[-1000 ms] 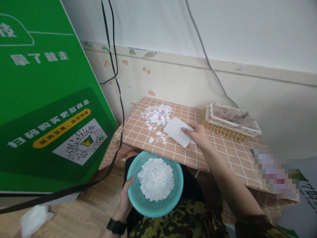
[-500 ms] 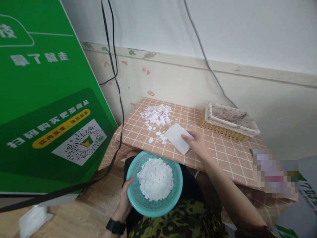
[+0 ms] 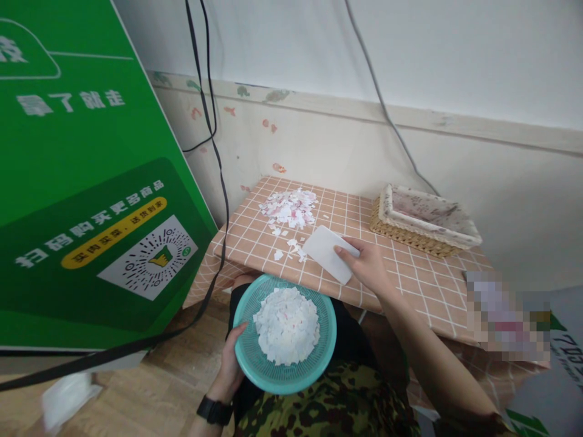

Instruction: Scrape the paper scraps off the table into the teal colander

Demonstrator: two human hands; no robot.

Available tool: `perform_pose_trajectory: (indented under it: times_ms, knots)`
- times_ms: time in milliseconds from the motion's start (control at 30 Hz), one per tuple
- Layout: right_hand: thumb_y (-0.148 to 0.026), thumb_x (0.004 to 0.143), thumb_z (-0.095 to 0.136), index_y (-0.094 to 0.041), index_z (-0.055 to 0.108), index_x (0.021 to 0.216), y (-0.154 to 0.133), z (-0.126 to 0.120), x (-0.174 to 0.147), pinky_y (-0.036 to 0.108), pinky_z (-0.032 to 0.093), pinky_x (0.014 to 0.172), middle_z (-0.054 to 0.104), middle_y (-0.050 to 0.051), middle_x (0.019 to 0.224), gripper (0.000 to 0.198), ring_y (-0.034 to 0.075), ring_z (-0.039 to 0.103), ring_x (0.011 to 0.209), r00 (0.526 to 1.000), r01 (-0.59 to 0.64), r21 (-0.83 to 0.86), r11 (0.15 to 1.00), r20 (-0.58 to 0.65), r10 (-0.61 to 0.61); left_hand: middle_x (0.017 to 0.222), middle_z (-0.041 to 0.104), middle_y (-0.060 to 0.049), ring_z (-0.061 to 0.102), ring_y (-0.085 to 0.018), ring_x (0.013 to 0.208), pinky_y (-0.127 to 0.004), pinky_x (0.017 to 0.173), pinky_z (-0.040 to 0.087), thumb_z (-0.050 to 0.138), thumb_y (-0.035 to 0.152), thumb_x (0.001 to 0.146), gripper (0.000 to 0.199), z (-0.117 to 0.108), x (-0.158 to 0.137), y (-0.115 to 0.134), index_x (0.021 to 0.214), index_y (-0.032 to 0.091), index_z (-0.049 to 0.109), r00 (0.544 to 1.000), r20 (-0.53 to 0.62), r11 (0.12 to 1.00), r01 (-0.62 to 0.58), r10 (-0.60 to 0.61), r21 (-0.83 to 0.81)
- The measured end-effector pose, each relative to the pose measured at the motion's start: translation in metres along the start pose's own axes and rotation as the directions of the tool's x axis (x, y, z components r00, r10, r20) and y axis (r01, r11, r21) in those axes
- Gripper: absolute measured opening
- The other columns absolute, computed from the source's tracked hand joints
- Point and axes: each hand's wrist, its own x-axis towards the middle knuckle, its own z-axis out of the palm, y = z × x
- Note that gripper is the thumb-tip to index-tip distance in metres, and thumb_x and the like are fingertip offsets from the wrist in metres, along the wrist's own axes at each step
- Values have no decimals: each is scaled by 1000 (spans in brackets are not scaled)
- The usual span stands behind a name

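My left hand grips the left rim of a round turquoise plastic basket on my lap, thumb over the edge. Small cut bits of white paper are heaped in it. A flat white scraper-like card with rounded corners is pinched in my right hand, just above the table's front part. The card's left edge is at a few loose paper scraps. Farther back lies a bigger pile of white and pink paper scraps.
A brown checked cloth covers the table. At its back right stands a wicker basket with a cloth lining. A green cabinet stands at left, with a black strap hanging before it. A white plastic bag lies on the floor.
The white card has turned slightly, its lower corner shifting right, and my right hand has moved a little right. My left hand keeps its hold on the turquoise basket.
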Motion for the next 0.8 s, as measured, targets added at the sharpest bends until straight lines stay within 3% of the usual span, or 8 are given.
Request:
perform_pose_trajectory:
  times_ms: [800]
  knots:
    - [-28,82,52,-18,68,100,-23,-9,5,31,47,69,70,7,99,26,22,65,82,986,159,-212,964,84,-145,69,74,-5,66,-20,62,-32,66,53,69,25,63,17,-2,3,-1,73,12,72,1000,18,1000,5,-4,-17]
